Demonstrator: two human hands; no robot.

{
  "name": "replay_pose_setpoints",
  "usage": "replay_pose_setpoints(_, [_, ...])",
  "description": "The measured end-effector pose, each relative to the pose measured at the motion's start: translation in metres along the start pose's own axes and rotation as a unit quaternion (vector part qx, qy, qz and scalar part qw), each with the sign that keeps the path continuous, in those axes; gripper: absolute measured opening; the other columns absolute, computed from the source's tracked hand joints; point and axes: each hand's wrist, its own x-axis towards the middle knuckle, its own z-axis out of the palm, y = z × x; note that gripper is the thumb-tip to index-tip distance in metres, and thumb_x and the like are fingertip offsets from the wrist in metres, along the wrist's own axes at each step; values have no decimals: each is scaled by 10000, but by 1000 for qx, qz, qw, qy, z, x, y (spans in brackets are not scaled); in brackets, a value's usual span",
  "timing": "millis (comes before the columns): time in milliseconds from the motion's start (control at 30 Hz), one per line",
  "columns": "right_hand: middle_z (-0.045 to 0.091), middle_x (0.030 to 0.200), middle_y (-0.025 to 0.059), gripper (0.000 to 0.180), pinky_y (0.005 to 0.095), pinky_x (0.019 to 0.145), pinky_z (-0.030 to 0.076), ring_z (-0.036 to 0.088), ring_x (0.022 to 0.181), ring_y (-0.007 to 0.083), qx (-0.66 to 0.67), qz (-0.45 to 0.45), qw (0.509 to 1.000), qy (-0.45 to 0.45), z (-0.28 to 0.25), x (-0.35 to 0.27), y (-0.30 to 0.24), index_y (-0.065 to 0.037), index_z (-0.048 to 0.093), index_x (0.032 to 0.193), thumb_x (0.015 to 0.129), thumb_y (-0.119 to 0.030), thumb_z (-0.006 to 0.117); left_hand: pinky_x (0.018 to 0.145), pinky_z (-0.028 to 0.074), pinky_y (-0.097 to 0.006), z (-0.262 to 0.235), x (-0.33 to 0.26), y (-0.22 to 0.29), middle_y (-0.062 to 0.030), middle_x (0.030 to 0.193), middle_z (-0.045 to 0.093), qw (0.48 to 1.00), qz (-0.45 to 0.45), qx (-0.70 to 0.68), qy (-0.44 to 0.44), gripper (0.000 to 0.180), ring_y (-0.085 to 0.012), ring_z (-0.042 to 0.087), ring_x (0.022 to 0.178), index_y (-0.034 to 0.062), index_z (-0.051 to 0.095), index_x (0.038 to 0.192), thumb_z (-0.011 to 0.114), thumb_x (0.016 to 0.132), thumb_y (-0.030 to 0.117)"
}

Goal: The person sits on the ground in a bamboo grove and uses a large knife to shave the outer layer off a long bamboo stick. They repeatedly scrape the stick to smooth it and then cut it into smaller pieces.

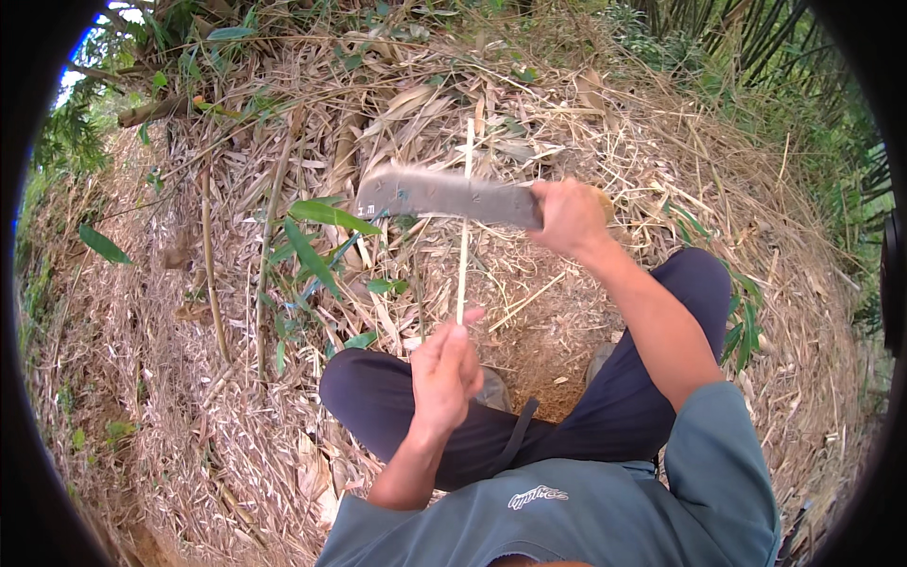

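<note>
Your left hand (444, 373) has its fingers clenched around the near end of a thin pale bamboo strip (462, 274), which points away from you above the leaf-littered ground (543, 364). Your right hand (572, 215) grasps the yellowish handle (606, 202) of a machete (435, 197), its broad grey blade crossing over the strip, tip toward your left; I cannot tell whether the two touch. Green leaves (331, 217) lie left of the strip. Bamboo stems (765, 42) stand by the ground's far right corner, beyond your bent right knee (697, 283).
</note>
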Motion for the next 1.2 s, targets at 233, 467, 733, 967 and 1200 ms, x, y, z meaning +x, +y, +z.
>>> replay_pose_setpoints(233, [728,750,97,339,351,619,551,669,604,195,151,225,958,92,-18,35,53,-31,752,1003,866,-336,693,358,237,-219,-19,-49,-2,70,538,261,995,-79,-63,-23,373,-42,207,408,-34,560,1303,443,1074,237])
replay_pose_setpoints(467, [696,706,147,300,418,631,565,703,646,288,-4,-92,996,0,-7,-22,-44,-63,667,831,714,-322,764,361,250,-227,-28,34,41,59,554,276,995,-4,-99,-30,224,-46,236,426,76,565,1155,428,1080,237])
replay_pose_setpoints(733, [659,660,128,314,431,603,546,689,634,310,64,-196,977,60,30,-35,-44,-70,615,767,639,-303,782,362,218,-212,-14,38,26,74,536,256,997,-28,-64,27,214,-43,216,411,114,536,914,436,1075,213])
replay_pose_setpoints(967, [645,647,130,359,446,660,549,680,673,327,23,-84,996,26,8,-9,-12,-89,660,814,559,-271,834,371,238,-207,-8,24,18,82,557,248,998,-40,-38,-17,387,-28,202,420,20,494,1425,412,1093,199])
replay_pose_setpoints(1200, [724,747,94,290,394,700,590,708,673,258,-20,-20,999,26,0,17,23,-90,732,905,723,-311,773,375,255,-211,-12,-6,15,77,556,266,996,-64,-53,-45,389,-31,213,425,12,504,1416,435,1088,209])
